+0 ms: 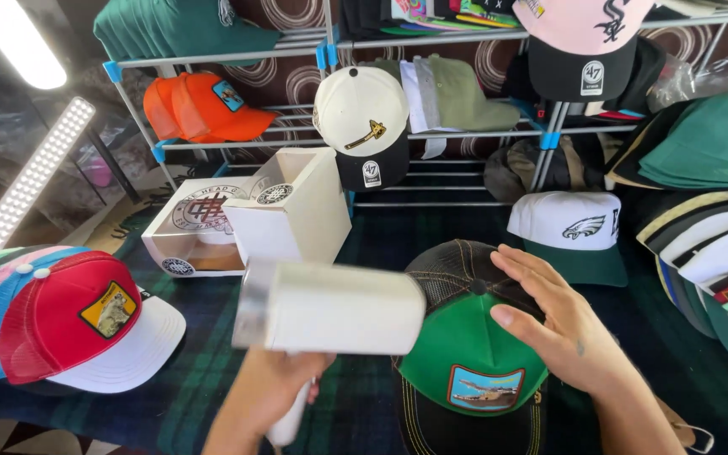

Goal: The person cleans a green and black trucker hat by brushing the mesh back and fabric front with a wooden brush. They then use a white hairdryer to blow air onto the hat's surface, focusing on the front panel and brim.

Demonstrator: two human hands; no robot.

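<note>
Green and black, the trucker cap (465, 354) sits low in the middle on the dark plaid cloth (179, 396). Open with fingers spread, the right hand (554, 324) rests against its right side. Closed around a white handle, the left hand (275, 383) holds a blurred white lint roller (330, 307) just left of the cap.

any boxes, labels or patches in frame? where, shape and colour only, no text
Open box: white cardboard, upright, behind the roller, round dark sticker.
Flat box: left of it, white, windowed, round emblem.
Green cap under right hand: rectangular blue patch.
Red cap, left: yellow patch.
Left hand grips white lint roller.
</note>
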